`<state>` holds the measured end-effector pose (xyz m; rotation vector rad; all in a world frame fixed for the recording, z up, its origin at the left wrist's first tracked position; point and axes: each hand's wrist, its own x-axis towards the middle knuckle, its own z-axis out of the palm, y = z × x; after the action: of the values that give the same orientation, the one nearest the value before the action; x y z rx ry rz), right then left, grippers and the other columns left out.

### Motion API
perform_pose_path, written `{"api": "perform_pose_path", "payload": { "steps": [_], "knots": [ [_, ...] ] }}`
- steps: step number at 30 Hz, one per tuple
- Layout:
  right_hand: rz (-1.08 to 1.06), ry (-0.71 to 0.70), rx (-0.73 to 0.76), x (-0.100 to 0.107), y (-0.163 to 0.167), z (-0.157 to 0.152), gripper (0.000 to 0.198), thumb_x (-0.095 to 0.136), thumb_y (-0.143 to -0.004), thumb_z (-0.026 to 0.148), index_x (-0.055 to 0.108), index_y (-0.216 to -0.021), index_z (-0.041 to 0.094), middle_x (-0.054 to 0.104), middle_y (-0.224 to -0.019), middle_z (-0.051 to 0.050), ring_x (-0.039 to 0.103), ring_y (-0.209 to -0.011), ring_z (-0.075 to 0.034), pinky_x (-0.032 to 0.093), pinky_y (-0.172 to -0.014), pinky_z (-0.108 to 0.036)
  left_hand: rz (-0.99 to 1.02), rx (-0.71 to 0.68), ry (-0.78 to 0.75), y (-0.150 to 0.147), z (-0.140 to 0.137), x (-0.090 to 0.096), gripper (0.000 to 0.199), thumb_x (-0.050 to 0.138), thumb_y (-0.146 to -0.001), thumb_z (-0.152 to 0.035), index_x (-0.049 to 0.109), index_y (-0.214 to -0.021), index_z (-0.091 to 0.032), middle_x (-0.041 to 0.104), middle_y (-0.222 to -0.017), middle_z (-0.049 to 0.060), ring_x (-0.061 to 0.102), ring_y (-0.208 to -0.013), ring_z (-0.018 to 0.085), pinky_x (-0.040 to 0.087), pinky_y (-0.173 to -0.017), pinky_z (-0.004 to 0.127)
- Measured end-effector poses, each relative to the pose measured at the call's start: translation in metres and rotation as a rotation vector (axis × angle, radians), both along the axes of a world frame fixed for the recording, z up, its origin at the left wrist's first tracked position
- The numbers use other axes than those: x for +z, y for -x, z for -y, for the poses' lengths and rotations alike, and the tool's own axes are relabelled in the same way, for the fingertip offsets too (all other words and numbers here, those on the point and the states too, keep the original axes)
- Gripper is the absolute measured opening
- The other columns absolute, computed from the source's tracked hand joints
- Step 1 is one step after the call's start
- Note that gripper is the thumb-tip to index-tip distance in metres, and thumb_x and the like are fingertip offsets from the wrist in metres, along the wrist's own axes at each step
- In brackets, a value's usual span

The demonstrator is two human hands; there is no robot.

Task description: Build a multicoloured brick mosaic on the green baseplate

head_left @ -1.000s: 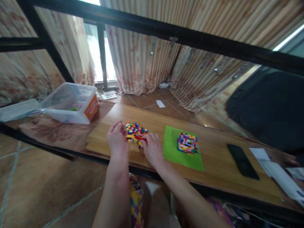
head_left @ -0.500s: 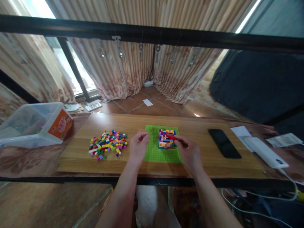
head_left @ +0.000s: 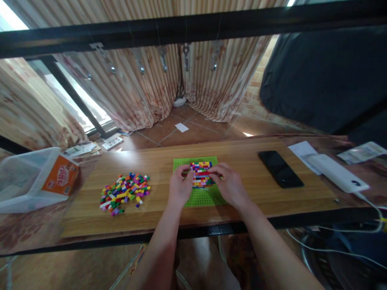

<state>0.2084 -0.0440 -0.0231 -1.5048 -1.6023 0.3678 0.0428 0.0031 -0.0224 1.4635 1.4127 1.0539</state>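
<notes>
On a green baseplate (head_left: 196, 200) stands a block of many-coloured toy bricks (head_left: 202, 183). My left hand (head_left: 180, 187) is at the block's left side, its thumb and curled fingers closed around the edge. From the other side, my right hand (head_left: 229, 184) reaches in, with thumb and fingertips pinched at the right end of a red brick (head_left: 203, 173). That brick lies across the middle of the block's top. Whether it is pressed down fully I cannot tell. The fingers hide both side edges of the block.
A heap of loose bricks (head_left: 125, 191) lies on the wooden board (head_left: 157, 161) to the left. Beyond it stands a clear plastic bin (head_left: 27, 193) with an orange label. At the right lie a black phone (head_left: 280, 169) and a white power bank (head_left: 337, 173) with a cable.
My right hand has brought the red brick from a slant down to lie across the block. My left hand has come in from beside the block to its left edge. The view has shifted.
</notes>
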Motion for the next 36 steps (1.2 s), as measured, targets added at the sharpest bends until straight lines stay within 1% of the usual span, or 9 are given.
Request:
{"api": "perform_pose_path", "payload": {
  "steps": [8,10,13,16,20,24,29,32,36],
  "knots": [
    [-0.023,0.02,-0.129,-0.003,0.01,-0.004,0.013,0.063,-0.084,0.02,0.076,-0.083,0.024,0.065,-0.087,-0.004,0.062,-0.082,-0.019,0.049,-0.079,-0.034,0.056,0.017,0.026,-0.004,0.0,0.002,0.018,0.07,-0.077,-0.021,0.07,-0.094,-0.015,0.073,-0.093,0.008,0.065,-0.075,0.017,0.05,-0.073,0.03],
    [-0.063,0.022,-0.163,-0.005,0.012,-0.005,0.013,0.065,-0.082,0.022,0.077,-0.08,0.025,0.064,-0.087,-0.003,0.061,-0.08,-0.018,0.049,-0.077,-0.033,0.039,0.029,0.019,-0.006,0.001,0.003,0.022,0.073,-0.075,-0.025,0.07,-0.095,-0.015,0.073,-0.093,0.008,0.065,-0.073,0.017,0.05,-0.072,0.03],
    [-0.129,0.021,-0.188,-0.007,0.014,-0.006,0.011,0.067,-0.079,0.023,0.077,-0.077,0.025,0.062,-0.087,-0.003,0.061,-0.079,-0.017,0.049,-0.075,-0.032,-0.02,0.051,-0.006,-0.01,0.001,0.002,0.027,0.076,-0.073,-0.028,0.07,-0.095,-0.015,0.073,-0.093,0.009,0.065,-0.079,0.019,0.049,-0.076,0.031],
    [-0.194,0.045,-0.177,-0.009,0.011,-0.008,0.01,0.07,-0.076,0.025,0.078,-0.081,0.023,0.064,-0.088,-0.003,0.061,-0.074,-0.017,0.05,-0.073,-0.032,-0.036,0.054,0.005,-0.013,0.0,0.001,0.026,0.076,-0.072,-0.027,0.07,-0.094,-0.014,0.073,-0.091,0.009,0.066,-0.082,0.02,0.049,-0.079,0.032],
    [-0.384,0.113,-0.239,-0.012,0.006,-0.012,0.027,0.069,-0.077,0.037,0.076,-0.094,0.018,0.071,-0.09,-0.007,0.063,-0.071,-0.018,0.052,-0.071,-0.034,-0.035,0.067,0.038,-0.014,0.0,0.003,0.027,0.076,-0.071,-0.026,0.07,-0.095,-0.014,0.073,-0.091,0.009,0.066,-0.08,0.019,0.049,-0.077,0.031],
    [-0.551,0.183,-0.263,-0.018,0.008,-0.017,0.035,0.066,-0.079,0.045,0.075,-0.094,0.015,0.076,-0.087,-0.009,0.069,-0.076,-0.021,0.054,-0.073,-0.036,-0.017,0.084,0.052,-0.015,0.0,0.005,0.027,0.077,-0.07,-0.023,0.069,-0.094,-0.013,0.073,-0.091,0.009,0.066,-0.079,0.019,0.049,-0.076,0.032],
    [-0.564,0.197,-0.276,-0.023,0.012,-0.021,0.037,0.072,-0.072,0.046,0.074,-0.093,0.015,0.077,-0.084,-0.009,0.07,-0.074,-0.022,0.055,-0.071,-0.035,0.007,0.084,0.053,-0.016,0.001,0.004,0.025,0.076,-0.069,-0.023,0.069,-0.091,-0.014,0.073,-0.088,0.008,0.065,-0.075,0.018,0.049,-0.072,0.03],
    [-0.56,0.191,-0.26,-0.024,0.012,-0.021,0.038,0.072,-0.072,0.046,0.074,-0.093,0.015,0.077,-0.082,-0.008,0.069,-0.072,-0.021,0.055,-0.068,-0.034,-0.025,0.105,0.021,-0.017,0.0,0.003,0.023,0.077,-0.068,-0.024,0.07,-0.088,-0.015,0.072,-0.087,0.008,0.064,-0.074,0.018,0.048,-0.072,0.03],
    [-0.525,0.163,-0.271,-0.024,0.011,-0.02,0.038,0.071,-0.072,0.046,0.074,-0.093,0.015,0.076,-0.08,-0.008,0.068,-0.07,-0.021,0.054,-0.066,-0.034,0.01,0.124,0.021,-0.017,0.001,0.001,0.023,0.079,-0.065,-0.024,0.07,-0.085,-0.016,0.071,-0.083,0.006,0.063,-0.072,0.017,0.048,-0.072,0.03]
  ]
}}
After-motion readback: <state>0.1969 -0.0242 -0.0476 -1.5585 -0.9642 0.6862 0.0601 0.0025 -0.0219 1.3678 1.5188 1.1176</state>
